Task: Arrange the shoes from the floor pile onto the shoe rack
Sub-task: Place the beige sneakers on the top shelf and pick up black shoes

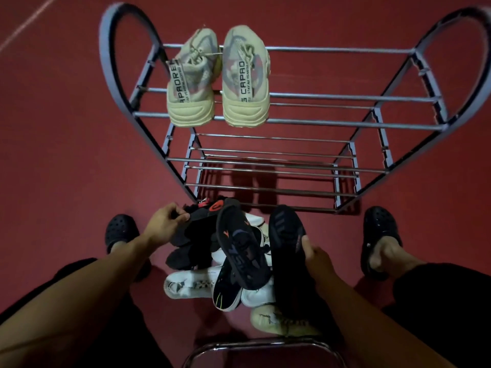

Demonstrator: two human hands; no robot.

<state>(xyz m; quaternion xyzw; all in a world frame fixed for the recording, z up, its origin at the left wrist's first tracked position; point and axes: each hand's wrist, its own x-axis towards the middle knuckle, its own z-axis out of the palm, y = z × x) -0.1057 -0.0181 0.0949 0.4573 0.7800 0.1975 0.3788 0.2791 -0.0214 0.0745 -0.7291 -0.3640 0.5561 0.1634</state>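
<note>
Head view showed the left hand (pixel 166 221) grasping a black shoe (pixel 196 224) at the pile's (pixel 225 261) left edge, while the right hand (pixel 314 257) grasped a dark sole-up shoe (pixel 285 235). The pile lay on the floor before the rack (pixel 292 120), whose top shelf held two beige sneakers (pixel 218 78).

Shoe rack (pixel 292 120) — glossy metal bars; floor (pixel 66 155) — smooth, matt red.
</note>
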